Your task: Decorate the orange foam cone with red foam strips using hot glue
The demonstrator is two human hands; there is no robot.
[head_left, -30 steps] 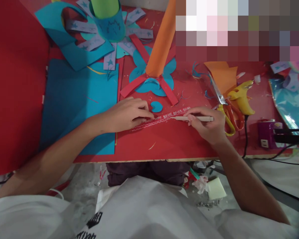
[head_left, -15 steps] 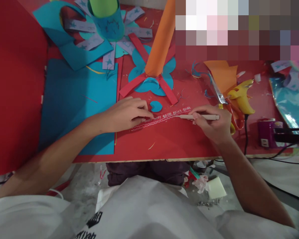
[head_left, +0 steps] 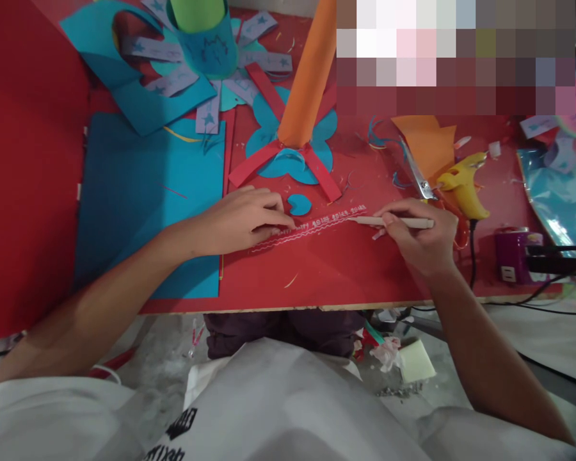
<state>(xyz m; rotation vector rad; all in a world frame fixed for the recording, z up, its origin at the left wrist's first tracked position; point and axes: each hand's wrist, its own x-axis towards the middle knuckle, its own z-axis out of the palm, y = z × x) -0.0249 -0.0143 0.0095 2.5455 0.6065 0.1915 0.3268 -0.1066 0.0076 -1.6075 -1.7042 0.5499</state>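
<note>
My right hand is closed around a pale slim marker. Its tip touches a white wavy line on a red surface. Small white lettering runs just above that line; I cannot tell whether it is on a separate red strip. My left hand lies palm down at the left end of the writing, fingers loosely bent and apart, covering some letters. A blue paper disc with a notch lies just beyond my left fingertips.
Beyond stands an orange paper tube on a blue scalloped base. Blue sheets lie at left. Scissors, a yellow glue gun with a cord and a purple box are at right. The table's front edge is close.
My right hand has moved a little to the right with the marker, and the wavy line reaches further right. My left hand has stayed in place.
</note>
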